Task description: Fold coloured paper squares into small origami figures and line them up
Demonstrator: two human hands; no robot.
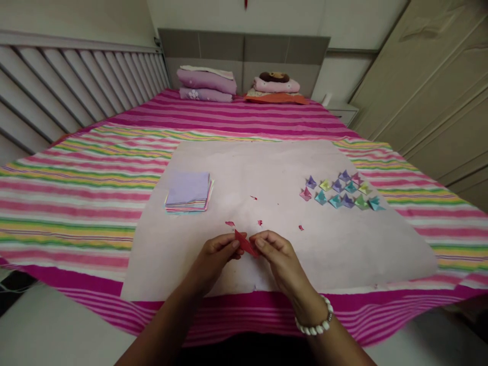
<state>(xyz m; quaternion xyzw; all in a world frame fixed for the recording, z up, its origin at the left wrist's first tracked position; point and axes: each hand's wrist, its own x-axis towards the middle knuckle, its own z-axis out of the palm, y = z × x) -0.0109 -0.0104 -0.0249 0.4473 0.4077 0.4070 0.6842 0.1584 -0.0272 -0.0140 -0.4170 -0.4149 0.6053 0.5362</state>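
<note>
Between my two hands is a small folded piece of red origami paper (245,244), held tilted above a large white sheet (236,168). My left hand (221,251) pinches its left side between thumb and fingers. On the other side, my right hand (276,254) grips the right edge with thumb and forefinger; a white bead bracelet circles that wrist. Small red paper scraps (230,223) lie on the sheet just beyond my hands.
At the left of the sheet sits a stack of coloured square papers (188,189), lavender on top. Several folded paper pieces (335,201) stand in rows at the right. Folded bedding (208,84) rests by the headboard (244,53). A striped cloth (76,188) covers the bed.
</note>
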